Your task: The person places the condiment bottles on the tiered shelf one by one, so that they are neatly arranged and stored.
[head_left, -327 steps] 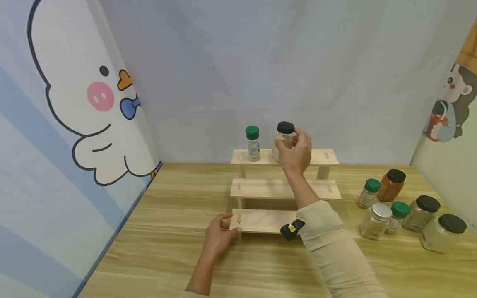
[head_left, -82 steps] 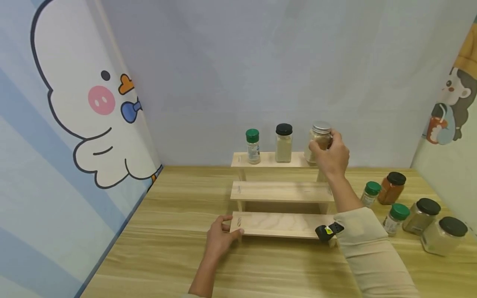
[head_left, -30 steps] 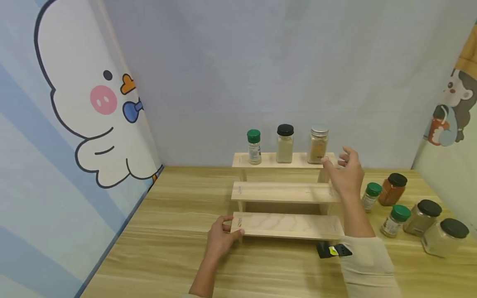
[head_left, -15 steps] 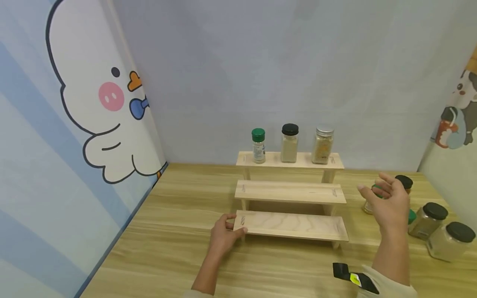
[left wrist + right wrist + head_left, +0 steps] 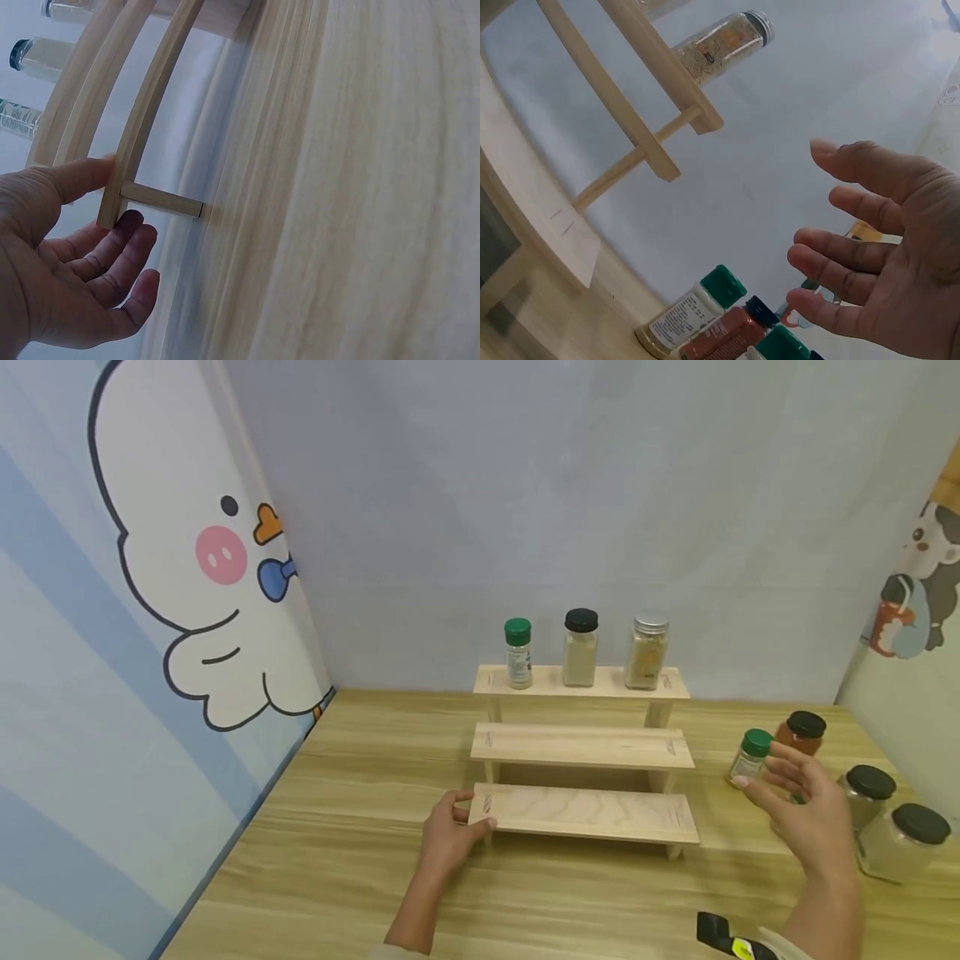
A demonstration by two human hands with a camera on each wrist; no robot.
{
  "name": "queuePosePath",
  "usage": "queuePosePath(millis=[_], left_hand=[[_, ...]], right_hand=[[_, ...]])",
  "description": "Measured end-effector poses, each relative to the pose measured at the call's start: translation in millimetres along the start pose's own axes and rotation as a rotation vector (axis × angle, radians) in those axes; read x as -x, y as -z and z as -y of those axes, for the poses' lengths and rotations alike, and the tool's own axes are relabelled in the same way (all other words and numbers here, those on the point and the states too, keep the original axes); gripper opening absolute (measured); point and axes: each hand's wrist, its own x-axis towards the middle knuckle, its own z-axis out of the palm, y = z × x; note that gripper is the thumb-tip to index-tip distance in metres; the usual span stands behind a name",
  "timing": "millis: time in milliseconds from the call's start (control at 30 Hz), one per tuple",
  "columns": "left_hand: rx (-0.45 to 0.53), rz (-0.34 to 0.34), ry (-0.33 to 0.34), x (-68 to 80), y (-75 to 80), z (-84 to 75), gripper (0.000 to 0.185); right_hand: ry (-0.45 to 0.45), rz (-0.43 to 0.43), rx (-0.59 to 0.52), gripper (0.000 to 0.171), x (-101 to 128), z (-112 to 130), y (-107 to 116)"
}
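My left hand (image 5: 447, 837) pinches the left end of the lowest board of a three-step wooden spice rack (image 5: 585, 814), thumb on one side and fingers curled under, as the left wrist view shows. On the top step stand a green-lidded spice jar (image 5: 518, 653), a black-lidded jar of pale powder (image 5: 581, 648) and a silver-lidded jar (image 5: 647, 652). My right hand (image 5: 813, 814) hovers at the right with loosely bent fingers, holding nothing. Nearest to it is another green-lidded spice jar (image 5: 748, 756); the right wrist view shows a gap between them.
Behind the right hand stands a jar of red spice (image 5: 801, 733). Two larger black-lidded jars (image 5: 903, 842) (image 5: 866, 793) stand farther right, near the side wall. The hand mostly covers a further green-lidded jar. A grey cloth backdrop (image 5: 450, 568) rises behind the table.
The black-lidded and silver-lidded jars were set on the top step and released. My right hand then moved right and down toward the jars on the table. The left hand kept its hold.
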Motion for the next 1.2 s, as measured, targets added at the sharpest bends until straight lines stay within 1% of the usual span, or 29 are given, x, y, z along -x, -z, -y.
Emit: queuePosePath(millis=[133,200,267,333,400,500,567,600,667,767,867,967,1067,1133,1200], left_hand=[[-0.007,-0.009,-0.004,-1.0,0.0,1.7,0.057],[-0.008,-0.010,-0.001,-1.6,-0.3,2.6,0.057],[-0.011,-0.010,0.000,-2.0,-0.5,3.5,0.057],[-0.013,-0.006,0.001,-1.7,-0.4,3.5,0.057],[-0.014,-0.005,0.004,-1.8,-0.4,4.0,0.057],[-0.012,-0.004,0.007,-1.3,0.2,3.0,0.057],[-0.010,-0.003,0.005,-1.3,0.6,2.4,0.058],[-0.008,-0.003,0.005,-1.3,0.8,2.0,0.058],[-0.011,-0.004,0.003,-1.2,1.0,1.3,0.058],[-0.017,-0.005,0.002,-1.7,0.7,1.7,0.058],[-0.026,-0.007,0.013,-2.3,0.0,2.0,0.057],[-0.033,-0.004,0.010,-2.5,-0.2,2.1,0.057],[-0.035,-0.004,0.014,-2.3,-0.2,1.9,0.057],[-0.036,-0.002,0.016,-2.6,-0.4,2.5,0.057],[-0.033,-0.001,0.013,-2.9,-0.6,2.7,0.057]], right_hand=[[0.047,0.005,0.004,0.066,3,-9,6],[0.047,-0.003,-0.012,0.065,5,-13,9],[0.049,-0.033,-0.061,0.061,7,-17,12],[0.021,-0.068,-0.128,0.056,10,-21,15],[-0.015,-0.126,-0.228,0.052,13,-24,17],[-0.071,-0.245,-0.283,0.045,13,-28,16],[-0.079,-0.345,-0.296,0.042,13,-31,14],[-0.083,-0.394,-0.278,0.041,12,-33,12],[-0.095,-0.465,-0.256,0.040,10,-38,8],[-0.127,-0.542,-0.275,0.042,7,-44,1],[-0.184,-0.590,-0.268,0.048,5,-49,-6],[-0.263,-0.597,-0.314,0.056,3,-53,-10],[-0.341,-0.566,-0.362,0.063,0,-57,-12],[-0.373,-0.543,-0.385,0.066,-2,-60,-14],[-0.387,-0.534,-0.402,0.067,-4,-62,-16]])
